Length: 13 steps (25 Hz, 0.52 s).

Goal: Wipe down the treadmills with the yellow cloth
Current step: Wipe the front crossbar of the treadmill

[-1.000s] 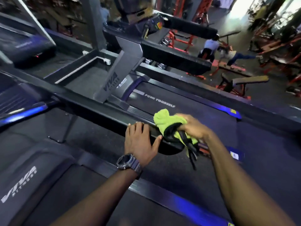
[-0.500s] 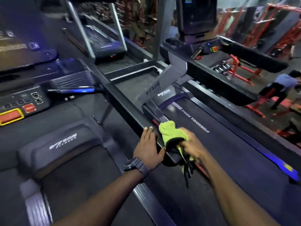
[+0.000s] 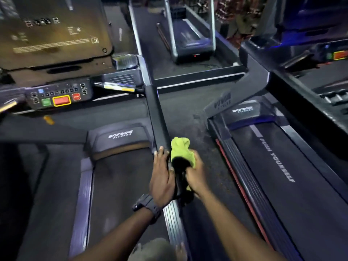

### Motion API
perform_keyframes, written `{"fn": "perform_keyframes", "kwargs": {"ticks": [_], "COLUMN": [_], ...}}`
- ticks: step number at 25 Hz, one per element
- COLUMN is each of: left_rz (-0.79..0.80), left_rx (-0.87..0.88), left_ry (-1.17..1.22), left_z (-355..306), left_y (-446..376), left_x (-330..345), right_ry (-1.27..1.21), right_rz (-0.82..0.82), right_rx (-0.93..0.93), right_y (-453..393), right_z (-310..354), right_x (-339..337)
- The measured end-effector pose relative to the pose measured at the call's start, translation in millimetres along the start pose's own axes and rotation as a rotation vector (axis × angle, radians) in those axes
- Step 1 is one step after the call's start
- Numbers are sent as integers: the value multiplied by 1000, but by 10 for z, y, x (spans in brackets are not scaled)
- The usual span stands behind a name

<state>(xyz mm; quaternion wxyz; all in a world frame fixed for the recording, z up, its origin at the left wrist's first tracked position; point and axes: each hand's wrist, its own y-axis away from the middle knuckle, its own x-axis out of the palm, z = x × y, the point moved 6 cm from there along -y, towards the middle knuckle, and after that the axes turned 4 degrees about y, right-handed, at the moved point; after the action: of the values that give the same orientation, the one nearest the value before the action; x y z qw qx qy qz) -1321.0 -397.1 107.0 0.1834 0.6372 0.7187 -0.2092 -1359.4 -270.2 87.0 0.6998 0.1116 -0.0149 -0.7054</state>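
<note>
1. Centrally, left hand (image 3: 162,178), fingers straight and together, rests flat on the handrail (image 3: 157,117); watch (image 3: 146,204) on its wrist.
2. Right hand (image 3: 195,176), just beside the left, grips the cloth (image 3: 181,148), which is bunched over the handrail's end.
3. Treadmill (image 3: 282,176) lies right of both hands; console (image 3: 56,95) far left.

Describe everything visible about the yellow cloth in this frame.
The yellow cloth is a lime-yellow, soft-looking fabric, bunched rather than spread flat. It is draped over the near end of the dark handrail between the two treadmills, with a crumpled tip poking up. The right hand grips its lower part; a strip shows below the hand. The left hand rests on the rail beside it.
</note>
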Motion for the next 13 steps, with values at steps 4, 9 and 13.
{"fn": "perform_keyframes", "kwargs": {"ticks": [4,9,13], "left_rz": [-82,-149,-272], "left_rx": [18,9,-32], "left_ry": [27,-123,-357], "left_z": [52,-51,-80], "left_y": [10,-14,-49], "left_x": [49,74,87], "right_ry": [-13,11,15], "right_rz": [51,148,79], "right_rx": [-19,-220,-496], "right_y": [27,-96,-1089], "right_z": [-193,-233,-4], "right_x": [2,-29,259]}}
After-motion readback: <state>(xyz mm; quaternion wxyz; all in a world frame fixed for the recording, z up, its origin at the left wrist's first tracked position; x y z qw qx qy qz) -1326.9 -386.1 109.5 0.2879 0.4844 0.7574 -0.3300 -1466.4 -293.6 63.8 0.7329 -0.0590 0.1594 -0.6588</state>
